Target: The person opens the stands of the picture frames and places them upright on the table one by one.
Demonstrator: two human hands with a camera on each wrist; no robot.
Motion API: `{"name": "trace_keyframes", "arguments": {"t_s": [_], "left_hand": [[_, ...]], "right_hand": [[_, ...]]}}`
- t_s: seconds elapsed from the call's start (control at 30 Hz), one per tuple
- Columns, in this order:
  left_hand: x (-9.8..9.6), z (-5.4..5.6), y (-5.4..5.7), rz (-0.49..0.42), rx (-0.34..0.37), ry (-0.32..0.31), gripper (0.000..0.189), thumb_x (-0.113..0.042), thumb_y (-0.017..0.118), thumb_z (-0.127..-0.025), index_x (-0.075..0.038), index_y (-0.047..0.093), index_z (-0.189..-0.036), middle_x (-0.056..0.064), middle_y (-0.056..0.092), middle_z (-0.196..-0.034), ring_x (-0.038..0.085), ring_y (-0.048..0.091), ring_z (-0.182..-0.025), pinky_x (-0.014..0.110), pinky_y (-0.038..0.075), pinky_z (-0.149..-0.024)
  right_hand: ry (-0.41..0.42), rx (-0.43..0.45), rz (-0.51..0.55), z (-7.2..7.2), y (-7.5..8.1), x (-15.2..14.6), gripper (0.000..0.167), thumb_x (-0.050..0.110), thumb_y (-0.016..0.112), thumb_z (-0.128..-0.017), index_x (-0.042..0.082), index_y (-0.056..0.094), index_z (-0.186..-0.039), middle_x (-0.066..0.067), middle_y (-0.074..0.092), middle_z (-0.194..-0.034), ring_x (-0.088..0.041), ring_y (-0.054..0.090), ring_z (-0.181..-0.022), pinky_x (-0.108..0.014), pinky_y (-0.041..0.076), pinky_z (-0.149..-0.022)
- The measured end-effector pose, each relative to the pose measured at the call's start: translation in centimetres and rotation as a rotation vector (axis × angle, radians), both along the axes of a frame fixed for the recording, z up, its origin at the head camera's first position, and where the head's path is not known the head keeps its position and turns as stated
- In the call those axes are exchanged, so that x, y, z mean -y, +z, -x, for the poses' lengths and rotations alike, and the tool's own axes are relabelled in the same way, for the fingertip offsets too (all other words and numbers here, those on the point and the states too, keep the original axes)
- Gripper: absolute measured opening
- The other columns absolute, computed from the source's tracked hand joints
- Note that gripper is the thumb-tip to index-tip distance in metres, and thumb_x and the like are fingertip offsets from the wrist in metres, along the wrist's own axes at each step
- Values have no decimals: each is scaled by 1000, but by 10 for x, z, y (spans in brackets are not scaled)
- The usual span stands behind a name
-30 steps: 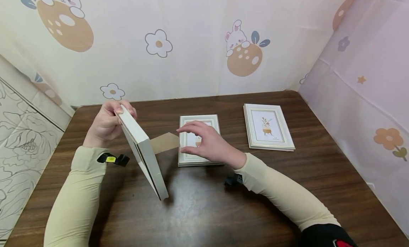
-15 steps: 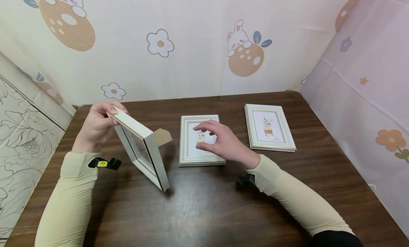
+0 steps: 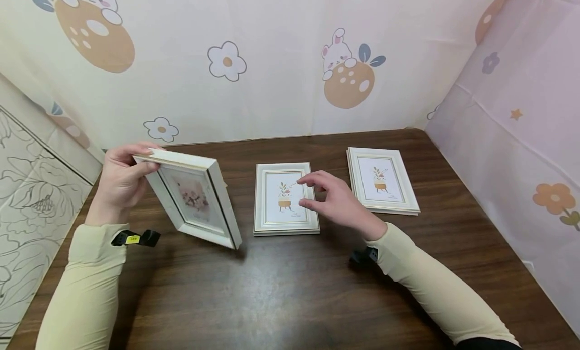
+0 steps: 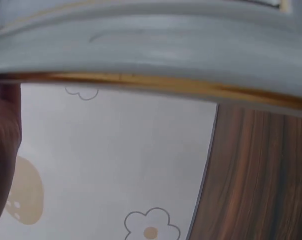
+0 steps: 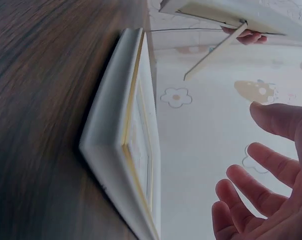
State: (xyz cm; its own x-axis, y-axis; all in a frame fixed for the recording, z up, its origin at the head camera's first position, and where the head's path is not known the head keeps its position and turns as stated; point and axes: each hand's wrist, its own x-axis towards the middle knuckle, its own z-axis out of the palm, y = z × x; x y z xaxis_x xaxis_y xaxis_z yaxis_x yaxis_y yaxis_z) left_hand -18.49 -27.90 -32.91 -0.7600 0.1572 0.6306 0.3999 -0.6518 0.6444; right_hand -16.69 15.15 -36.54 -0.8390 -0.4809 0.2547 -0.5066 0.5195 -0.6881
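Observation:
My left hand [image 3: 119, 186] grips a white picture frame [image 3: 226, 204] by its upper left corner, thumb on the front edge. This frame leans at a slant, its pink floral print partly facing me, its lower right corner close over the table. A thin stand leg [image 5: 215, 50] juts from its back in the right wrist view. In the left wrist view, the frame's gold-lined edge [image 4: 141, 82] spans the top. My right hand [image 3: 337, 199], fingers relaxed and apart, hovers by the right side of a second white picture frame [image 3: 286, 225], which lies face up and shows a potted plant print.
A third white picture frame [image 3: 395, 206] with a similar plant print lies face up at the back right of the dark wooden table [image 3: 281, 289]. Behind the table hangs a patterned curtain [image 3: 272, 103], with another patterned sheet [image 3: 507, 153] along the right side.
The left hand has drawn its picture frame leftward and turned its front toward me, so the back leg is now mostly hidden. The right hand has moved away to the right, holding nothing.

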Motion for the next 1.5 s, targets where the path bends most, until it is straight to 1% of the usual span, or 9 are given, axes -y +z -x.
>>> {"name": "trace_keyframes", "arguments": {"t_s": [0.1, 0.23, 0.47, 0.67, 0.8, 0.97, 1.17, 1.37, 1.5], "left_hand": [[-2, -2, 3, -31, 25, 85, 24, 30, 67, -73, 24, 62, -95, 28, 68, -103, 31, 68, -91, 32, 57, -77], [-4, -5, 7, -24, 60, 202, 25, 32, 63, -75, 25, 62, -99, 26, 69, -103, 31, 68, -91, 31, 58, -76], [-8, -7, 12, 68, 134, 448, 27, 31, 64, -76, 22, 64, -102, 22, 70, -99, 25, 70, -88, 29, 59, -73], [-7, -4, 11, 72, 220, 590, 29, 26, 70, -75, 21, 65, -103, 20, 70, -92, 22, 69, -82, 27, 58, -71], [-7, -1, 9, 85, 242, 692, 32, 22, 76, -73, 22, 64, -103, 19, 70, -88, 19, 68, -74, 23, 57, -66], [-6, 2, 4, 150, 284, 799, 33, 16, 81, -71, 17, 69, -102, 15, 70, -88, 15, 65, -70, 20, 56, -62], [-3, 3, -1, 198, 346, 863, 33, 9, 85, -71, 11, 72, -102, 12, 70, -87, 13, 62, -69, 18, 54, -60], [-1, 3, -8, 195, 400, 852, 33, 10, 85, -71, 10, 73, -102, 12, 69, -88, 13, 63, -73, 17, 54, -62], [3, 5, -12, 202, 414, 857, 32, 10, 84, -72, 9, 73, -103, 11, 69, -89, 13, 64, -75, 18, 55, -64]], "right_hand": [[-13, 14, 0, 1, -2, -5, 42, 21, 82, -84, 14, 67, -123, -3, 63, -119, -33, 59, -104, -51, 50, -84], [-19, 22, -10, 1, -3, -8, 42, 23, 81, -85, 14, 66, -124, -2, 63, -120, -32, 59, -107, -48, 50, -87], [-23, 19, -14, 2, -4, -10, 41, 23, 80, -86, 14, 66, -124, -5, 63, -121, -31, 60, -108, -47, 50, -86], [-32, 37, -20, 3, -7, -10, 40, 22, 80, -86, 13, 66, -123, -6, 63, -121, -30, 59, -107, -47, 50, -87], [-25, 42, -13, 3, -9, -9, 39, 20, 79, -87, 13, 67, -123, -4, 63, -121, -31, 59, -108, -49, 51, -88], [-13, 35, -2, 2, -12, -7, 35, 18, 77, -88, 12, 67, -122, -9, 64, -120, -33, 60, -106, -51, 51, -86], [29, 20, -29, -1, -15, 2, 34, 19, 75, -91, 13, 66, -123, -10, 64, -117, -32, 58, -93, -43, 48, -75], [114, 5, -39, -10, -19, 12, 37, 20, 75, -91, 8, 65, -124, -3, 64, -121, -29, 59, -108, -44, 50, -87], [151, -2, -58, -16, -20, 15, 36, 21, 74, -91, 12, 65, -124, -2, 63, -122, -29, 59, -110, -42, 49, -90]]}}
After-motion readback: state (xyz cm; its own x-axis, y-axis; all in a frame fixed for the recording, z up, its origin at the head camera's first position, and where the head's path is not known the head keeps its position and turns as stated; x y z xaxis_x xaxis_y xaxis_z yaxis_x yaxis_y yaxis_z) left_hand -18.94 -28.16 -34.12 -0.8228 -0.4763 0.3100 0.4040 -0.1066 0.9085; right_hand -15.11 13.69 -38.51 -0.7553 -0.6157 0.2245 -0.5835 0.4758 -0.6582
